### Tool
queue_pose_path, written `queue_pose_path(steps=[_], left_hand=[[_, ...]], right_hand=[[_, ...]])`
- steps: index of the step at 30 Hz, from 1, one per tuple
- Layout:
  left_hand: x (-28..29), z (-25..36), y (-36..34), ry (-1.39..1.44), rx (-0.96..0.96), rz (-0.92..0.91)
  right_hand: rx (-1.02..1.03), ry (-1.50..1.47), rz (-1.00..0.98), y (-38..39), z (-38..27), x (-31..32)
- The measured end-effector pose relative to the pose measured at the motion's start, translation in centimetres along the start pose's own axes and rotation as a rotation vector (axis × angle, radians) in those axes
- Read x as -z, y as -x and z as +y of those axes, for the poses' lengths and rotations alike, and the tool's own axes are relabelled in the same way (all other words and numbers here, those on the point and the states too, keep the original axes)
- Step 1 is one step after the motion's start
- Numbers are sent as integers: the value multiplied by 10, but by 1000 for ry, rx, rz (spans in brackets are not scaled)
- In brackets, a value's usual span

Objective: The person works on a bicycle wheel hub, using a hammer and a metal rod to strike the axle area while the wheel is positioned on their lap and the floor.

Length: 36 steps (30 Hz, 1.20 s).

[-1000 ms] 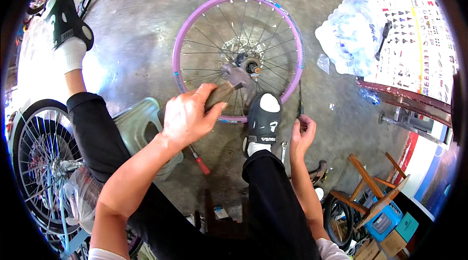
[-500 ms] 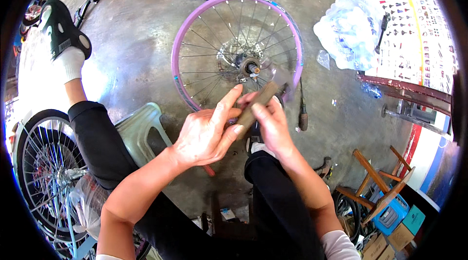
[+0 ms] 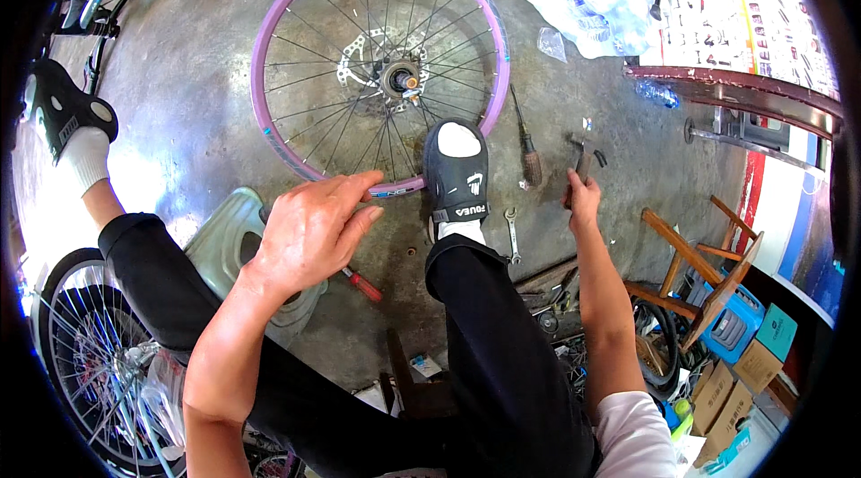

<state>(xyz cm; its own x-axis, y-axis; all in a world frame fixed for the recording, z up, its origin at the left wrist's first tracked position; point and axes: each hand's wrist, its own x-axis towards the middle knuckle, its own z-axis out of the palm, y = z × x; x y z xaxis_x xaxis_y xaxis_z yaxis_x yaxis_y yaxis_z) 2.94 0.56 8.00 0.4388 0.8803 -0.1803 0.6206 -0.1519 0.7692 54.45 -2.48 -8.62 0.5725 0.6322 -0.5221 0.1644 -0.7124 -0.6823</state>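
Note:
A bicycle wheel with a purple rim and dark spokes lies on the floor in front of me. Its hub faces up, with a threaded axle sticking out and a disc rotor beneath. My left hand hovers near the rim's lower edge, index finger stretched out and thumb apart, with nothing visible in it; the other fingers are partly hidden. Off to the right, my right hand grips a hammer by its handle, low near the floor. My black shoe overlaps the rim's near edge.
A dark-handled screwdriver and a wrench lie between my shoe and right hand. A red-handled screwdriver lies by a pale green stool. Wooden stool legs and cardboard boxes stand at right.
My hands have separated. The right hand has carried the hammer away from the wheel, right and down toward the floor. The view has shifted, so the wheel appears further left and higher.

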Motion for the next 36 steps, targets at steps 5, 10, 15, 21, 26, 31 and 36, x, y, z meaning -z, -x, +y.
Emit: queue_pose_path(steps=[5, 10, 15, 21, 26, 31, 36], left_hand=[[-3, -4, 2, -26, 16, -54], [-3, -15, 3, -82, 8, -29], [-6, -32, 10, -168, 32, -32], [-17, -60, 27, -293, 136, -183], [-31, -74, 43, -293, 219, -261], [-54, -60, 61, -144, 236, -127], [-123, -15, 88, 250, 338, 24]], right_hand=[[302, 449, 143, 3, 41, 18], [450, 721, 148, 40, 50, 20], [517, 775, -7, 109, 63, 13], [487, 685, -177, 224, 96, 34], [353, 719, -220, 306, 143, 100], [141, 664, -178, 352, 188, 154], [254, 679, -65, 377, 240, 191]])
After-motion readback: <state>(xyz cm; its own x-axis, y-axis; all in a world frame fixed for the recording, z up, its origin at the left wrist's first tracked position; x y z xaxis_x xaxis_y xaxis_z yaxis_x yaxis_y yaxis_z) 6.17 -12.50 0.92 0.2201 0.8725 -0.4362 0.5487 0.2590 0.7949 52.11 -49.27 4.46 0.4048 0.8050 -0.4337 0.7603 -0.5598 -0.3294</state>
